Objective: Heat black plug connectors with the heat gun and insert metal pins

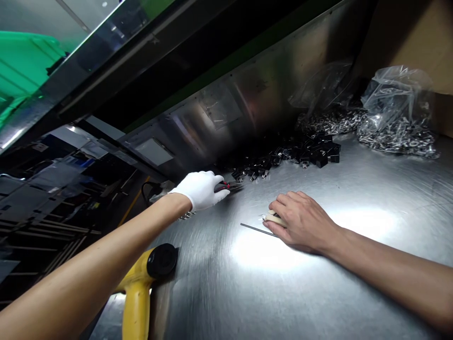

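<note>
My left hand [200, 190], in a white glove, is closed on a small pair of pliers [230, 185] with red on the handles. The jaws point right, low over the metal bench. Bare and resting on the bench, my right hand [300, 219] has its fingers wrapped round a cream-handled tool [276, 219]. Most of that tool is hidden under the palm, so its kind does not show. A thin dark rod [256, 229] lies on the bench, one end running under the right hand. Beyond both hands is a heap of small black parts with metal ends [311, 152].
At the lower left stands a yellow heat gun [138, 293] with a black end. Clear bags [398, 113] of small metal terminals sit at the back right, near a cardboard box [410, 38]. A metal shelf edge [116, 42] crosses above, with a green bin [28, 66] on it.
</note>
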Demonstrator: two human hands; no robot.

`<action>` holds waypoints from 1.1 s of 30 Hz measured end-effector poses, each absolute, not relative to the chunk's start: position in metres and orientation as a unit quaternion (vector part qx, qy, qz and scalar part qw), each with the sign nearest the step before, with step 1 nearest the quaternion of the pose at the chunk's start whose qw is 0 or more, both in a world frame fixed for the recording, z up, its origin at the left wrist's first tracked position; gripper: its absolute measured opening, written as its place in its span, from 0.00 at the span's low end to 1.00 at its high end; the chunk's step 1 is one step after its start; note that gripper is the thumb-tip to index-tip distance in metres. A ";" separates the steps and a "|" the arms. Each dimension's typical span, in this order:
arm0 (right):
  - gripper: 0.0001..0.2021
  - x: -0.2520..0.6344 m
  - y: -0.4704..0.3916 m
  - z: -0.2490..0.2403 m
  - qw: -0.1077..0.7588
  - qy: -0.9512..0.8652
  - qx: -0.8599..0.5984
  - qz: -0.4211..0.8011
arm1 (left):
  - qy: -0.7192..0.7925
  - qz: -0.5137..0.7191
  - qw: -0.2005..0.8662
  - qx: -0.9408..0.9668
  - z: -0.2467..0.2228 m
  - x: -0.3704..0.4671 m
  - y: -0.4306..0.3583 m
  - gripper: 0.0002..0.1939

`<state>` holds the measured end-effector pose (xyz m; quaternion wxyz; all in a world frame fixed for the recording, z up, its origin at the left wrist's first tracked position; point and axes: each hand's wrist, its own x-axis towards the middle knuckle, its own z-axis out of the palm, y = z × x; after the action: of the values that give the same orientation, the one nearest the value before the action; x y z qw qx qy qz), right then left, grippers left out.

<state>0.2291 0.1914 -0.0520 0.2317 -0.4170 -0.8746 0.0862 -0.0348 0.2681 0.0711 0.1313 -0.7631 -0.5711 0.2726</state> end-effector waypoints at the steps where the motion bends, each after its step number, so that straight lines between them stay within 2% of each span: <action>1: 0.17 0.229 0.191 -0.052 0.232 -0.875 -0.417 0.085 | -0.575 0.264 0.137 -0.762 0.070 -0.035 0.267 0.35; 5: 0.17 0.230 0.191 -0.052 0.233 -0.874 -0.418 0.081 | -0.628 0.244 0.179 -0.716 0.069 -0.031 0.266 0.34; 12: 0.16 0.229 0.191 -0.052 0.233 -0.874 -0.418 0.082 | -0.600 0.237 0.085 -0.759 0.065 -0.027 0.252 0.31; 22: 0.17 0.230 0.191 -0.052 0.226 -0.874 -0.422 0.080 | -0.669 0.209 0.067 -0.710 0.062 -0.034 0.234 0.33; 33: 0.18 0.230 0.191 -0.051 0.230 -0.874 -0.420 0.080 | -0.742 0.182 -0.113 -0.635 0.054 -0.012 0.222 0.35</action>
<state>0.2305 0.1906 -0.0513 0.2299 -0.4202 -0.8742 0.0802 -0.0120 0.2218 0.0535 -0.1129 -0.6351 -0.7422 0.1817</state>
